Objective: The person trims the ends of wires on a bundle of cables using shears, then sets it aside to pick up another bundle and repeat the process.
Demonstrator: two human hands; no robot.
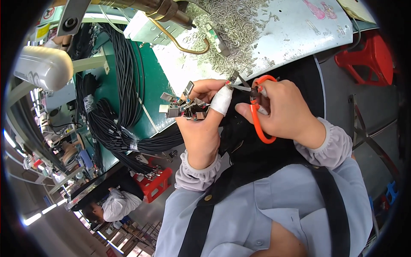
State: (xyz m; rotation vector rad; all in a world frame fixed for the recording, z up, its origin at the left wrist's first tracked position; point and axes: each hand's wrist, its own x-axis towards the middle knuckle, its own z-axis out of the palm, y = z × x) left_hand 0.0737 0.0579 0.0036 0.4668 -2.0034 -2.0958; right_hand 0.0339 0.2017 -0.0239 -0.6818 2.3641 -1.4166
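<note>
A group of metal-shelled cable connectors [173, 112] is grasped in the left hand [202, 130], with most of the shells fanned out on the far-left side of the palm. A single connector [233, 76] is presented at the tip of the thumb, which is covered by a white wrap [221, 101]; small red wire ends [228, 83] are visible beside it. The orange-handled scissors [255, 95] are gripped in the right hand [286, 109], with the blades parted and their tips beside the presented connector. Whether the wires are touched by the blades cannot be told. The work is held above the lap, just short of the white board [295, 51], on which small metal pins [233, 38] are scattered.

For the step in hand, which is judged to be trimming at the wire ends, the connector should be pinched firmly behind the cut and kept steady. The blade tips should be aligned with the surplus only, clear of the shell, the insulation and the wrapped thumb. The handles should be closed in one short, controlled stroke. The remaining connectors should be kept folded away from the blades.
</note>
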